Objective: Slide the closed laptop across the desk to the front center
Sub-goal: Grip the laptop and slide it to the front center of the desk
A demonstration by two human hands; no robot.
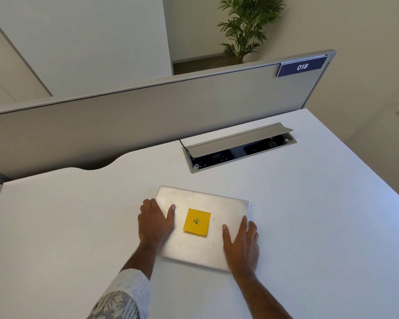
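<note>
A closed silver laptop lies flat on the white desk, near the middle and slightly tilted. A yellow sticky note with a handwritten mark is stuck on its lid. My left hand grips the laptop's left edge, thumb on the lid and fingers wrapped over the side. My right hand holds the right front part, thumb on the lid and fingers along the right edge.
An open cable hatch with a raised grey flap is set into the desk behind the laptop. A grey partition with a blue "018" label runs along the back. A potted plant stands beyond it.
</note>
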